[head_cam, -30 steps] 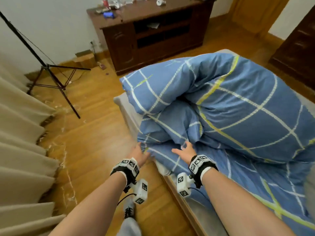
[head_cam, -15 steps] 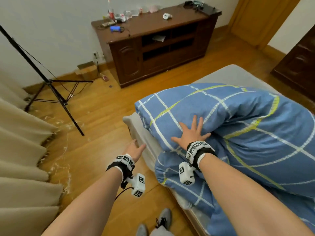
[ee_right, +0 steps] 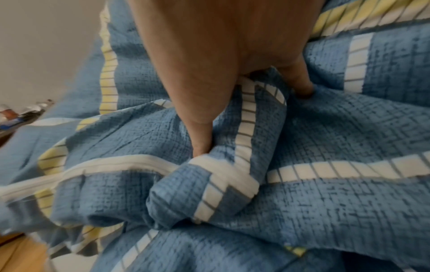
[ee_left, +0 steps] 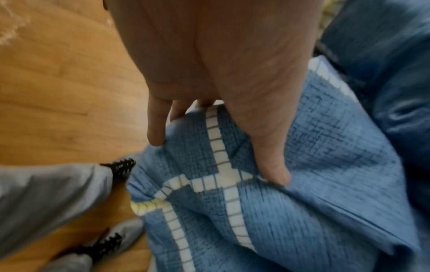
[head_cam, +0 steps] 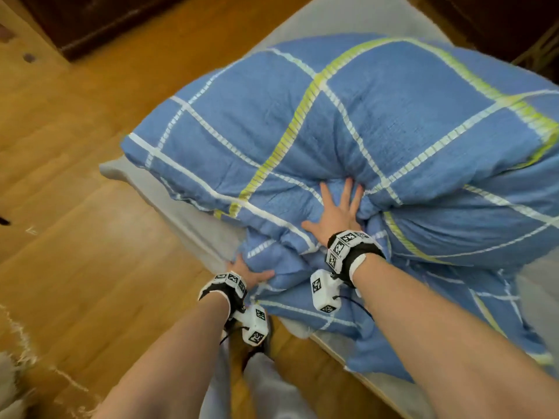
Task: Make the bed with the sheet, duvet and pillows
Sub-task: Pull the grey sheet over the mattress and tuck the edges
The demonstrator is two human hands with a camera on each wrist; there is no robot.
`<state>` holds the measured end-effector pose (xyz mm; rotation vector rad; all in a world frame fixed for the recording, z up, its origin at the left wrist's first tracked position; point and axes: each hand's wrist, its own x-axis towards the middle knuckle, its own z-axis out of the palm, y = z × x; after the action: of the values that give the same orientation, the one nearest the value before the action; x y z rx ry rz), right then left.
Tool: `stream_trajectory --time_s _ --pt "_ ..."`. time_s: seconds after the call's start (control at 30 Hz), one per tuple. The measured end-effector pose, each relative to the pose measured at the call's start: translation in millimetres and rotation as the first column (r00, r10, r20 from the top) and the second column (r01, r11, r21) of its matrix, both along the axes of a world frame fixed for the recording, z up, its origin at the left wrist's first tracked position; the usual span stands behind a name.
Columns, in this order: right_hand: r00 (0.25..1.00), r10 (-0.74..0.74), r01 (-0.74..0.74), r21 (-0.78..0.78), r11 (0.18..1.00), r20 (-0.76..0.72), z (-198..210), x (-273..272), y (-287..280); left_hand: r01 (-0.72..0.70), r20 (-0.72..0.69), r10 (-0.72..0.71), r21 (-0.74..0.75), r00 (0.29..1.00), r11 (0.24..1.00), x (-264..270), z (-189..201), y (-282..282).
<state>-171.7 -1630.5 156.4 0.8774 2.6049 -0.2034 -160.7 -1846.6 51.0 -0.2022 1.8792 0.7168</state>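
Observation:
A blue duvet (head_cam: 378, 116) with white and yellow grid lines lies bunched in a thick bundle across the bed's near corner. My right hand (head_cam: 338, 213) presses flat into the bundle's front, fingers spread and straight. In the right wrist view the thumb and one finger of that right hand (ee_right: 252, 117) dig into the duvet (ee_right: 325, 202) on either side of a fold. My left hand (head_cam: 249, 275) grips the duvet's lower edge at the bedside, thumb on top. The left wrist view shows this left hand (ee_left: 216, 156) holding a fold of duvet (ee_left: 314, 184) between thumb and fingers. No pillows are in view.
The grey mattress (head_cam: 193, 219) shows bare at the near-left corner and far end. Wooden floor (head_cam: 90, 237) lies to the left. A dark cabinet (head_cam: 90, 22) stands at the back left, dark furniture (head_cam: 499, 25) at the back right. My legs and shoes (head_cam: 257, 388) are beside the bed.
My left hand, free beside the bed before, has moved right and taken hold of the duvet's edge. The right hand pressed deeper into the bundle. My head has dropped closer.

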Motion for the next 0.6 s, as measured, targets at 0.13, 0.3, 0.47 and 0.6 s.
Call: stream_trajectory --time_s 0.13,0.3,0.47,0.6 --pt "0.999 -0.034 0.033 -0.018 0.999 -0.022 -4.2 -20.1 16.8 0.263 -0.050 -0.261 0.054 0.964 0.963 -35.2 3.7 25.4" --pt "0.992 -0.110 0.106 -0.068 0.992 -0.064 49.1 -42.6 65.6 0.517 -0.220 -0.480 0.164 0.849 0.840 -96.3 76.7 75.9" --pt "0.949 -0.250 0.209 -0.205 0.956 -0.195 152.4 -53.0 166.4 0.550 -0.375 -0.449 0.226 0.811 0.804 -133.7 199.3 185.8" --pt "0.885 -0.335 0.215 -0.355 0.910 -0.323 234.9 -28.7 248.8 0.069 -0.191 0.067 0.625 0.979 0.778 -135.7 313.6 307.9"
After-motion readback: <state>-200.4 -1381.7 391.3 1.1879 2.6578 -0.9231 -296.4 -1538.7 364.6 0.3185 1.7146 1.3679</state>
